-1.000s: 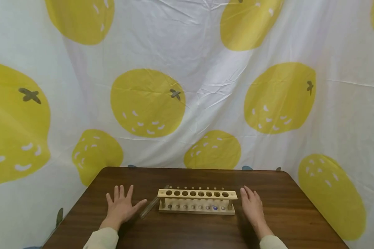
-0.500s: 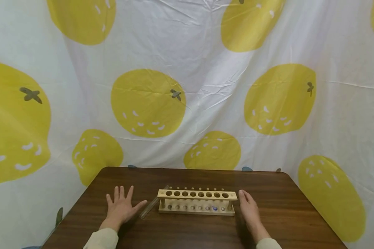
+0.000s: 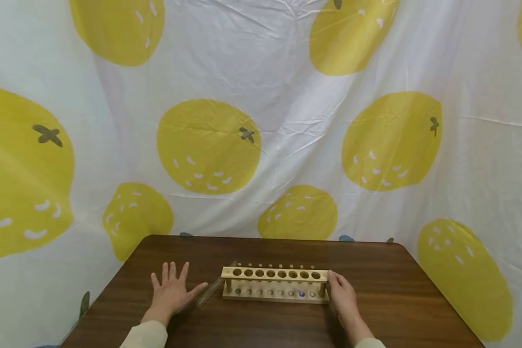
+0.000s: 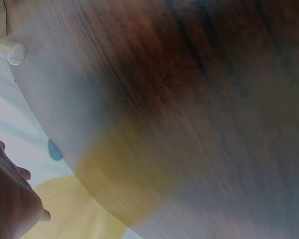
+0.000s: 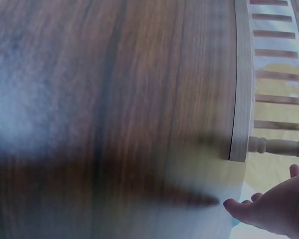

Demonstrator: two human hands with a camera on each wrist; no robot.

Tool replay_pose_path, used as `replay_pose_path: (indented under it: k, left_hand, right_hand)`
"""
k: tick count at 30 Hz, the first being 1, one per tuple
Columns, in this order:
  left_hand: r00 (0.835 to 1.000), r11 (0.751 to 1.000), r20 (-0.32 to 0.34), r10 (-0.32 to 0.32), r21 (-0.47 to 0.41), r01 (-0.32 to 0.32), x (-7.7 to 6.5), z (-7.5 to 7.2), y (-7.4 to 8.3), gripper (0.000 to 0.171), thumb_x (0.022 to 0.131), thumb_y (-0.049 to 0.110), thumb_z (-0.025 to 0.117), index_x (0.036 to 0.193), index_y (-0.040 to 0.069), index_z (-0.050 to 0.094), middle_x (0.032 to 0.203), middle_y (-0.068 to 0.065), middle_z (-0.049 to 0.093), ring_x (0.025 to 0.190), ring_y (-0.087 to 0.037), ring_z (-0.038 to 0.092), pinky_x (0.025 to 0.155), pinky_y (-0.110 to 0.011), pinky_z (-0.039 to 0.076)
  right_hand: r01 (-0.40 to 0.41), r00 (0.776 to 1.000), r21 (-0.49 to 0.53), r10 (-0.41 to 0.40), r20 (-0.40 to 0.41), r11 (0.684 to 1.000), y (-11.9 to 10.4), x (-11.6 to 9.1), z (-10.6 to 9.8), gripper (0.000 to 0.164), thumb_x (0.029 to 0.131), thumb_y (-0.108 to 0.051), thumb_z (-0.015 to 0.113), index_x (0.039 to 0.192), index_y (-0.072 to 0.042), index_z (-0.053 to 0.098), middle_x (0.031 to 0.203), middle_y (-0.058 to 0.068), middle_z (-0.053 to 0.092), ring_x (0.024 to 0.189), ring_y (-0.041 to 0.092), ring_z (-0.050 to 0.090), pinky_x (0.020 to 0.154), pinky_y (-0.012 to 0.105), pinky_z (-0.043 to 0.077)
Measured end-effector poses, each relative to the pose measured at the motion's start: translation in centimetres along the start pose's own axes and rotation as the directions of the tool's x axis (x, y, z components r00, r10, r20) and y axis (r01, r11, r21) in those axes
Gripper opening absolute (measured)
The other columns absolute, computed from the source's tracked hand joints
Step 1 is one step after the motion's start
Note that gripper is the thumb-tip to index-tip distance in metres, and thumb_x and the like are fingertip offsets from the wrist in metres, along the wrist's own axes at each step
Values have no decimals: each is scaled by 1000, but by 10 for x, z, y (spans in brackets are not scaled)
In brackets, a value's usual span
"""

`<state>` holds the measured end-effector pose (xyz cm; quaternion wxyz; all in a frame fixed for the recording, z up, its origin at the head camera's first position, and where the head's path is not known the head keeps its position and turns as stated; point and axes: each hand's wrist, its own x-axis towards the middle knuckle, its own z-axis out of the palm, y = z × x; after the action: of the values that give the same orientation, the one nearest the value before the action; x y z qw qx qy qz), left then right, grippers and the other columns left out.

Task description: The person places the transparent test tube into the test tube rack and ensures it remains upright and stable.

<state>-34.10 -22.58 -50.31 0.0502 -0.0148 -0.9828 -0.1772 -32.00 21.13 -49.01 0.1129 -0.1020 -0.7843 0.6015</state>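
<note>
A wooden test tube rack (image 3: 275, 299) stands mid-table, its top rail pierced by a row of round holes. Small sockets line its base, and one of them shows a blue spot (image 3: 301, 293). Against the rack's left end leans or lies a clear glass test tube (image 3: 210, 293), its round end toward me; the left wrist view shows that tube end (image 4: 16, 54) too. My left hand (image 3: 169, 296) is spread beside the tube, thumb pointing at it. Fingertips of my right hand (image 3: 343, 296) are right at the rack's right end, loosely extended.
The dark brown wooden table (image 3: 252, 328) has rounded far corners. Behind it and along both sides hangs a white curtain (image 3: 287, 159) printed with large yellow lemons. Pegs (image 3: 281, 266) stand in a row along the rack's back side.
My right hand has moved left to the rack's right end. My left hand, the rack and the tube stay in place, with a slight shift of the head view.
</note>
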Motion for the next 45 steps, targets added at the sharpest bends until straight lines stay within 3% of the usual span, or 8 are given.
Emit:
replay_pose_path:
  k: [6, 13, 21, 35, 40, 45]
  left_hand:
    - [1000, 1000, 12, 0, -2, 0, -1, 3, 3, 105, 87, 79, 44, 157, 3, 25, 155, -40, 6, 144, -55, -5, 105, -75, -12]
    - [1000, 1000, 1, 7, 1, -7, 1, 5, 2, 103, 88, 77, 46, 156, 3, 26, 155, -40, 8, 144, -56, -3, 104, -75, -13]
    - [1000, 1000, 1, 3, 10, -3, 3, 3, 5, 101, 88, 76, 48, 155, 2, 29, 155, -39, 11, 144, -55, 0, 105, -76, -6]
    - [1000, 993, -4, 2, -114, -3, 15, 2, 15, 92, 88, 73, 52, 148, 5, 45, 153, -37, 23, 144, -55, 7, 106, -77, 0]
    - [1000, 988, -15, -14, -154, 12, 20, 1, 20, 81, 91, 63, 58, 145, 4, 48, 153, -37, 24, 144, -55, 8, 106, -76, 0]
    - [999, 981, -11, -41, -192, 38, 26, 2, 25, 73, 93, 55, 61, 143, 2, 50, 152, -38, 24, 143, -56, 8, 106, -77, 1]
  right_hand:
    - [17, 1000, -2, -17, -21, 1000, 4, -4, 1, 55, 107, -33, 42, 138, 13, 48, 143, 33, 43, 135, 48, 37, 111, 55, 31]
    - [20, 999, 20, -19, -31, 1000, 5, -4, 2, 55, 107, -32, 43, 137, 13, 49, 142, 33, 45, 133, 48, 40, 110, 55, 32]
    - [31, 998, 30, -29, -53, 999, 6, -3, 5, 53, 106, -31, 45, 134, 13, 52, 139, 33, 48, 131, 46, 43, 109, 55, 34]
    - [25, 999, 33, -24, -44, 999, 8, -2, 6, 54, 106, -32, 45, 136, 13, 50, 139, 33, 48, 130, 47, 43, 107, 54, 37]
    - [45, 997, 25, -43, -64, 999, 7, -2, 6, 50, 106, -29, 47, 133, 13, 53, 135, 33, 52, 125, 44, 47, 105, 52, 39]
    - [34, 999, 13, -33, -42, 999, 4, 0, 4, 54, 106, -32, 47, 136, 13, 50, 139, 33, 48, 131, 48, 43, 107, 55, 37]
